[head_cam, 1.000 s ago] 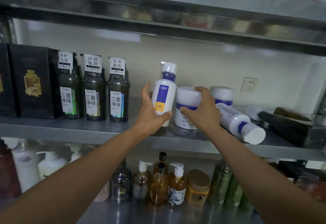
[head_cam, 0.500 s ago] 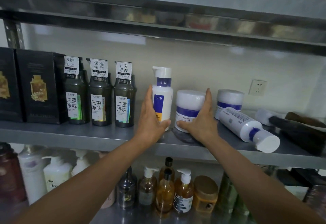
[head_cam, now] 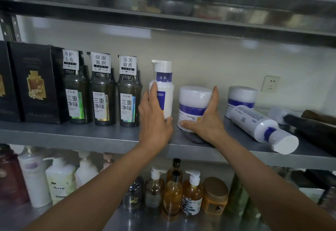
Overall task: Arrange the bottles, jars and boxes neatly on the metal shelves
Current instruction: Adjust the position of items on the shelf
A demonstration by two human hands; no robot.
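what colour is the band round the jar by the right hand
Purple-blue, on an otherwise white jar; the head view, the only one, shows it.

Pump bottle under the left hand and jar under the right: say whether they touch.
Apart. Head view shows bare wall between the pump bottle and the jar.

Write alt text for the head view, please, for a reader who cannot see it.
On a metal shelf, the left hand touches an upright white pump bottle, the right hand a white jar beside it. Three dark bottles stand further left; another white bottle lies toppled at right.
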